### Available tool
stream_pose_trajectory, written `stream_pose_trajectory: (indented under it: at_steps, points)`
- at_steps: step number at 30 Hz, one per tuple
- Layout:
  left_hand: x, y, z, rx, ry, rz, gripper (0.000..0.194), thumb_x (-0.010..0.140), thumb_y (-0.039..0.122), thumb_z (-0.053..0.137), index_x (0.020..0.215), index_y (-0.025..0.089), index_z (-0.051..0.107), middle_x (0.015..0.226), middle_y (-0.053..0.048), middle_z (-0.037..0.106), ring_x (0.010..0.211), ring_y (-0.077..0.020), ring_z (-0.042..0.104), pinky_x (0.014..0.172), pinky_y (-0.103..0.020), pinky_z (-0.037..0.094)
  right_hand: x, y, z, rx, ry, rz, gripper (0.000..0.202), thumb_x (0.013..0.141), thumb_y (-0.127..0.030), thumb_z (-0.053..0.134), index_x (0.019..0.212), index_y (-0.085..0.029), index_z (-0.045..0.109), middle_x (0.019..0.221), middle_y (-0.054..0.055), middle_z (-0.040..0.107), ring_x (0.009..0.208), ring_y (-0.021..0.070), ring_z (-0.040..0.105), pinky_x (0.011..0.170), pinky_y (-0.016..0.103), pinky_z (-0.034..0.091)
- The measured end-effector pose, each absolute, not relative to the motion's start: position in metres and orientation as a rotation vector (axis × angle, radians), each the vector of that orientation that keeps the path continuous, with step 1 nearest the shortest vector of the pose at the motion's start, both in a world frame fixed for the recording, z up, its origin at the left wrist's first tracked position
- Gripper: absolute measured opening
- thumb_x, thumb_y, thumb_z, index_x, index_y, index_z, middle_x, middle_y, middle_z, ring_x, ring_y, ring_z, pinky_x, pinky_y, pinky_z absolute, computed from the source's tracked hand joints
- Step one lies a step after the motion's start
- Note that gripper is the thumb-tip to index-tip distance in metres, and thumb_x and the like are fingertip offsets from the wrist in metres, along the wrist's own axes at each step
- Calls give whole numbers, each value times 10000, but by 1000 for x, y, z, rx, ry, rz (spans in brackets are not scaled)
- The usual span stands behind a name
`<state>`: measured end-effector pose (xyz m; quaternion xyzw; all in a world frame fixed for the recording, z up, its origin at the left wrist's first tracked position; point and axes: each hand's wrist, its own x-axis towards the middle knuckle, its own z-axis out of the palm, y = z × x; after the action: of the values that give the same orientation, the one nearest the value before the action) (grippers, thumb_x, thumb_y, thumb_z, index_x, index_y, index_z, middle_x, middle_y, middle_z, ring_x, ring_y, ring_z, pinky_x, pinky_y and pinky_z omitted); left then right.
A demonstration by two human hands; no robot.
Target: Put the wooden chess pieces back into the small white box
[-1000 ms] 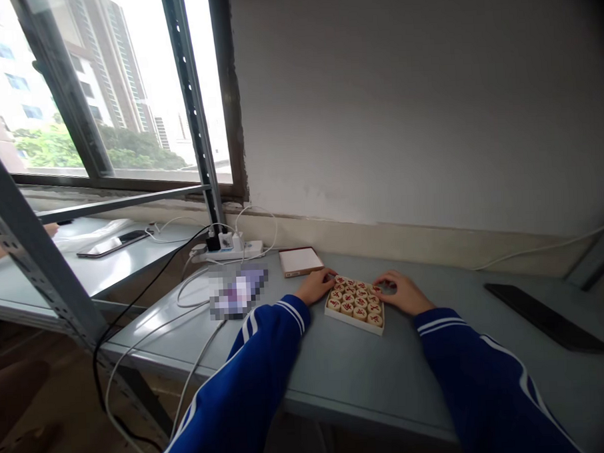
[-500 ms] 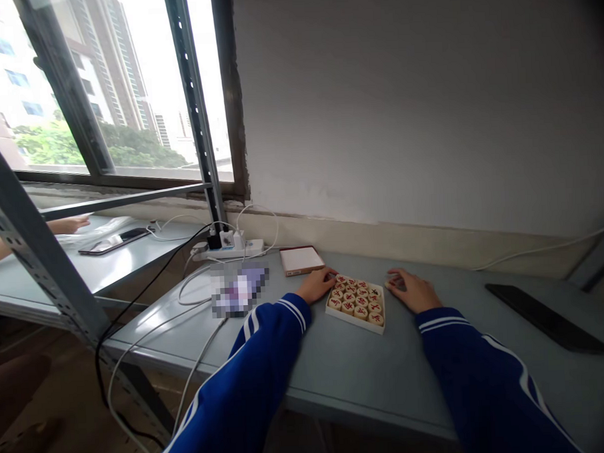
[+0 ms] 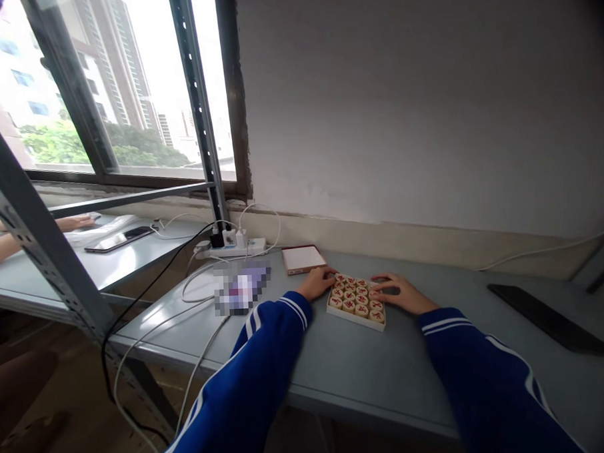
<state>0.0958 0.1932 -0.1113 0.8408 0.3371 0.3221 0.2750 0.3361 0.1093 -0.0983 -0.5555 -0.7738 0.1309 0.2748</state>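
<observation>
A shallow white box sits on the grey table and holds several round wooden pieces with red characters, laid in rows. My left hand rests at the box's upper left edge, its fingers bent against the rim. From the right, my right hand reaches over the box's upper right part, thumb and fingers apart, fingertips at the pieces there. Whether it grips a piece is too small to tell. A box lid with a white inside and red-brown edge lies behind my left hand.
A blurred purple item lies left among white cables, near a power strip. A dark flat object is at the right. Another person's hands are over the far left table, near a tablet.
My right hand has moved left from beside the box to over its upper right pieces. My left hand has stayed at the box's edge. The view has shifted slightly.
</observation>
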Motion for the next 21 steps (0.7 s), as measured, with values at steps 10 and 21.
stream_pose_trajectory:
  at_steps: [10, 21]
  points:
    - [96, 198, -117, 2328, 955, 860, 297, 771, 206, 465, 1012, 112, 611, 822, -51, 622, 730, -139, 545, 691, -225, 430, 348, 114, -98, -1475, -1771, 528, 398, 617, -534, 607, 803, -182, 588, 860, 77, 636, 867, 234, 574, 787, 347, 428]
    - [97, 196, -118, 2362, 971, 858, 298, 786, 216, 451, 1024, 119, 600, 867, -56, 620, 772, -147, 550, 724, -235, 432, 384, 117, -115, -2076, -1609, -162, 309, 668, -450, 555, 873, -219, 565, 884, 62, 595, 781, 220, 569, 578, 301, 381]
